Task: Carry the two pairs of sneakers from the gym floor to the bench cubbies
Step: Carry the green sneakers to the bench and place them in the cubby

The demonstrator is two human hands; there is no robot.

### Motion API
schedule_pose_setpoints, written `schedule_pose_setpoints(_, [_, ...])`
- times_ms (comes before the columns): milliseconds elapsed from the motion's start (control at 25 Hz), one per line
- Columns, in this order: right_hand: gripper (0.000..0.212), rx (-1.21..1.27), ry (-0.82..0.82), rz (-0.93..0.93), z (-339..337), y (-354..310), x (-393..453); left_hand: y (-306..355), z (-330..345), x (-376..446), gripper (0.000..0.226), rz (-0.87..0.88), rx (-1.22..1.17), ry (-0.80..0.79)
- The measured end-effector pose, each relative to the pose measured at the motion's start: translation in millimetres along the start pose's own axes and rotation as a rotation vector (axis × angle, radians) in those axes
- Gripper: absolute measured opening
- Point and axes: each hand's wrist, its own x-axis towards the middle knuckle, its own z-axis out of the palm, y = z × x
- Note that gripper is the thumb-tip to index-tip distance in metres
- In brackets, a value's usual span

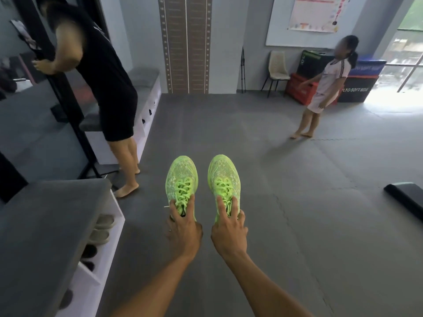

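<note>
I hold a pair of neon green sneakers out in front of me, toes pointing away. My left hand [183,227] grips the left green sneaker [180,172] at its laces and collar. My right hand [229,229] grips the right green sneaker [223,172] the same way, one finger laid along the laces. Both shoes hang above the grey mat floor. The white bench with a grey cushion top [45,225] stands at my lower left. Its cubbies [100,239] face right and hold grey and dark shoes. A second pair on the floor is not in sight.
A barefoot person in black [107,88] leans on a black rack beside a farther cubby bench [148,110]. Another barefoot person in white [320,88] stands at the right. Plyo boxes [357,88] and a chair [277,67] line the far wall. A dark pad [405,197] lies at the right edge.
</note>
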Motion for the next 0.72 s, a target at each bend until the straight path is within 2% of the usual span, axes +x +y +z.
schedule_pose_setpoints(400, [0.087,0.057,0.028,0.054,19.5,-26.9,367.9,62.3,70.6,369.9,0.089,0.07,0.005,0.012])
schedule_pose_setpoints(720, [0.086,0.067,0.026,-0.02,26.3,-28.1,669.1,115.1,148.4,631.6,0.091,-0.047,0.008,0.034])
